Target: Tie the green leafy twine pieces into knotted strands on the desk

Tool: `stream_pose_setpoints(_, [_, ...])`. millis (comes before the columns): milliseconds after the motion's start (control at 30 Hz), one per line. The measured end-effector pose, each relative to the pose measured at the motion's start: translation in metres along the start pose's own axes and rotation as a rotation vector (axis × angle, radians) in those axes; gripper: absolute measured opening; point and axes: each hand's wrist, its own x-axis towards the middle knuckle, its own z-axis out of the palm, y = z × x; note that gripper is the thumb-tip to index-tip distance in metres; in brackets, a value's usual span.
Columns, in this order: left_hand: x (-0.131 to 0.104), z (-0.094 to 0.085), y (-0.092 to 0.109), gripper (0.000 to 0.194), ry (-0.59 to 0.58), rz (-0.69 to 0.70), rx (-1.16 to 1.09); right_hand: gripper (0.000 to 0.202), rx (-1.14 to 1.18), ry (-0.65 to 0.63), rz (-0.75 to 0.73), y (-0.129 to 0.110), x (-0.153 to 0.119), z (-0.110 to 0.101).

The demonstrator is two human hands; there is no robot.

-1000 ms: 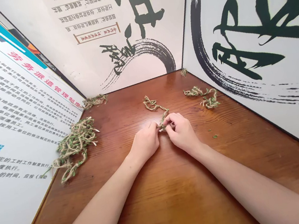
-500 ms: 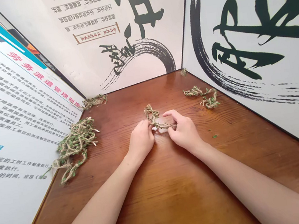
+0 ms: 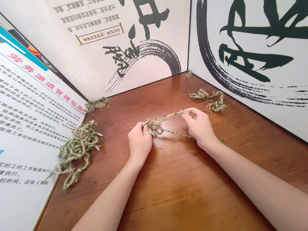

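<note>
Between my two hands a leafy jute twine (image 3: 168, 117) is stretched sideways, tan with small green leaves. My left hand (image 3: 140, 140) is closed, pinching its bunched, looped end just right of the thumb. My right hand (image 3: 200, 126) pinches the strand farther right between thumb and fingers. A looser length sags below the taut part and runs toward the right palm, where its end is hidden. Both hands are held close to the wooden table (image 3: 164, 190).
A heap of leafy twine (image 3: 80, 150) lies at the left. Smaller twine bundles sit at the back left (image 3: 97, 104) and right (image 3: 215, 103), with a scrap (image 3: 189, 74) in the far corner. Printed panels (image 3: 131, 38) wall the table on three sides.
My hands have moved apart, the right one farther to the right and the left one slightly left. The twine between them is now drawn out longer and its loop is pulled down smaller.
</note>
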Motion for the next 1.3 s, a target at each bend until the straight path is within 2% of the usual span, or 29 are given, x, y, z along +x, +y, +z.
stream_pose_setpoints(67, [0.002, -0.002, 0.0, 0.019, 0.056, -0.065, -0.047, 0.021, -0.37, 0.025, -0.088, -0.002, -0.001, -0.007])
stream_pose_setpoints(100, [0.002, -0.003, 0.0, 0.019, 0.085, -0.088, -0.065, 0.024, -0.525, 0.023, -0.101, -0.003, -0.001, -0.01])
stream_pose_setpoints(200, [0.002, -0.004, 0.001, 0.019, 0.147, -0.107, -0.101, 0.039, -0.761, 0.055, -0.09, -0.008, -0.003, -0.015])
stream_pose_setpoints(267, [0.002, -0.004, 0.001, 0.019, 0.158, -0.095, -0.116, 0.046, -0.764, 0.121, -0.143, -0.008, -0.003, -0.015])
stream_pose_setpoints(367, [0.002, -0.003, -0.001, 0.02, 0.155, -0.096, -0.129, 0.059, -0.72, 0.245, -0.309, 0.0, 0.001, -0.015])
stream_pose_setpoints(433, [0.004, -0.002, -0.004, 0.022, 0.157, -0.113, -0.132, 0.063, -0.674, 0.329, -0.341, 0.008, 0.007, -0.017])
stream_pose_setpoints(567, [0.006, -0.001, -0.007, 0.023, 0.101, -0.116, -0.149, 0.049, -0.609, 0.339, -0.304, 0.016, 0.016, -0.023])
stream_pose_setpoints(667, [0.006, 0.0, -0.006, 0.022, 0.017, -0.079, -0.139, 0.034, -0.526, 0.326, -0.373, 0.007, 0.013, -0.023])
stream_pose_setpoints(733, [0.004, 0.001, -0.005, 0.024, -0.036, -0.036, -0.121, 0.027, -0.397, 0.222, -0.453, 0.0, 0.006, -0.018])
stream_pose_setpoints(800, [0.002, 0.001, -0.004, 0.027, -0.087, 0.027, -0.094, 0.024, -0.289, 0.057, -0.519, -0.004, -0.004, -0.01])
stream_pose_setpoints(900, [-0.001, 0.002, -0.003, 0.03, -0.178, 0.162, -0.062, 0.032, -0.237, -0.213, -0.577, -0.002, -0.017, 0.003])
stream_pose_setpoints(967, [-0.002, 0.002, -0.002, 0.03, -0.253, 0.254, -0.06, 0.041, -0.197, -0.369, -0.563, 0.003, -0.021, 0.01])
stream_pose_setpoints(1033, [-0.003, 0.001, -0.001, 0.029, -0.32, 0.322, -0.066, 0.047, -0.127, -0.476, -0.489, 0.007, -0.023, 0.013])
stream_pose_setpoints(1100, [-0.003, 0.0, -0.001, 0.029, -0.352, 0.36, -0.072, 0.048, -0.085, -0.537, -0.392, 0.01, -0.021, 0.014])
stream_pose_setpoints(1167, [-0.003, 0.0, -0.001, 0.029, -0.364, 0.38, -0.078, 0.044, -0.117, -0.546, -0.339, 0.009, -0.019, 0.014])
stream_pose_setpoints(1300, [-0.003, 0.001, -0.001, 0.029, -0.373, 0.409, -0.077, 0.035, -0.228, -0.522, -0.367, 0.007, -0.016, 0.013])
